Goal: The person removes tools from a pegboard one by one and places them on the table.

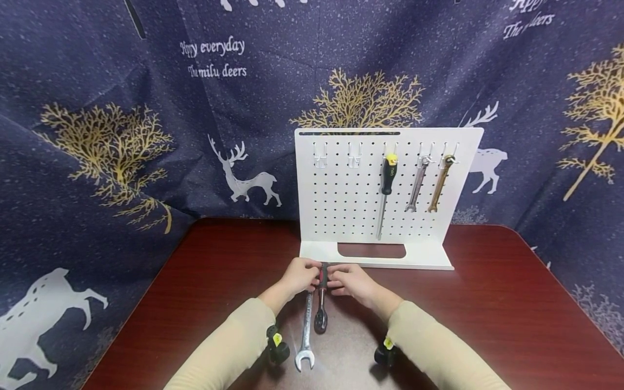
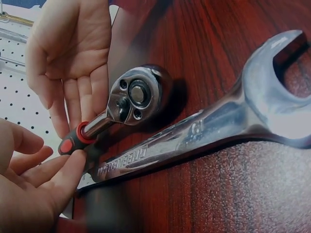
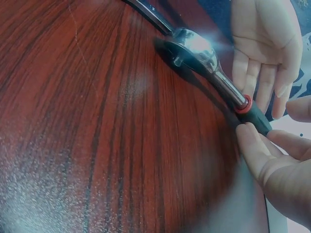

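A ratchet wrench (image 1: 320,319) with a black and red handle lies lengthwise in front of me, its chrome head toward me. My left hand (image 1: 298,275) pinches the handle from the left with its fingertips. From the right, the fingers of my right hand (image 1: 357,283) pinch the same handle near its far end. In the left wrist view the round head (image 2: 138,94) shows its square drive, with a shadow on the tabletop beside it. Just left of the ratchet, a large chrome open-end wrench (image 1: 306,325) lies on the table, its far end hidden by my left hand.
A white pegboard (image 1: 341,200) stands behind my hands. On its hooks hang a screwdriver (image 1: 389,179), a silver wrench (image 1: 417,184) and a brass-coloured wrench (image 1: 441,184). Two clear hooks (image 1: 320,158) at its left hold nothing. A patterned dark blue cloth (image 1: 263,108) hangs behind the table (image 1: 219,254).
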`<state>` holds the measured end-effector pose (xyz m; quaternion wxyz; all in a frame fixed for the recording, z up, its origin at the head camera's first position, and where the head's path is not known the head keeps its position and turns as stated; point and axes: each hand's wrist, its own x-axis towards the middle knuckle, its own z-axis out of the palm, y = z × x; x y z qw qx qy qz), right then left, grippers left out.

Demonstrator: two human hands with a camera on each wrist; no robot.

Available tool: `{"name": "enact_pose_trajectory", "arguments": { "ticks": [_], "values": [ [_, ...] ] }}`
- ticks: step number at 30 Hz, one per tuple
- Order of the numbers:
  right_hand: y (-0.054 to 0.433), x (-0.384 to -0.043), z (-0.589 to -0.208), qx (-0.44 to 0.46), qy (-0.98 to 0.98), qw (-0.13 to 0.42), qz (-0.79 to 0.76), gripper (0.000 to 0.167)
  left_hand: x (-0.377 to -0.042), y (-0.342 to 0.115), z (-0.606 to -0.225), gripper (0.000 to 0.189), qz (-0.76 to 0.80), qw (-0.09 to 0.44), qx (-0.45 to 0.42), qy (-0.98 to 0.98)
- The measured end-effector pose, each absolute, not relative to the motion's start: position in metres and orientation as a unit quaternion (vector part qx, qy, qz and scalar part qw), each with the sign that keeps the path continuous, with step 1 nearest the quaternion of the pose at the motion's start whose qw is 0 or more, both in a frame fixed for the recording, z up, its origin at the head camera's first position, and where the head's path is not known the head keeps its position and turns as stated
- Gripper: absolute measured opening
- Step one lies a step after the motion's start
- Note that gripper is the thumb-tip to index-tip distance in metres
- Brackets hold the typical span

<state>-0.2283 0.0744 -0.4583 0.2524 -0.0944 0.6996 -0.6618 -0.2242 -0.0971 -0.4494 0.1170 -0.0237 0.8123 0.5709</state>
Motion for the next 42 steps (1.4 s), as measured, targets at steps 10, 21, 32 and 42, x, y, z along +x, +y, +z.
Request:
{"name": "enact_pose_trajectory", "arguments": {
  "ticks": [10, 21, 32, 42],
  "values": [
    [0.074, -0.228, -0.458, -0.082, 0.695, 0.261, -0.665, 0.046, -0.223, -0.097, -0.448, 0.034, 0.573, 0.115, -0.026, 0.811],
    [0.077, -0.226, -0.459, -0.089, 0.699, 0.262, -0.659, 0.045, -0.222, -0.097, -0.447, 0.033, 0.554, 0.11, -0.012, 0.825],
    [0.09, -0.228, -0.453, -0.113, 0.744, 0.224, -0.62, 0.043, -0.227, -0.099, -0.44, 0.03, 0.481, 0.052, 0.055, 0.873],
    [0.11, -0.231, -0.444, -0.148, 0.814, 0.109, -0.551, 0.03, -0.236, -0.091, -0.433, 0.03, 0.435, -0.025, 0.109, 0.893]
  ]
}}
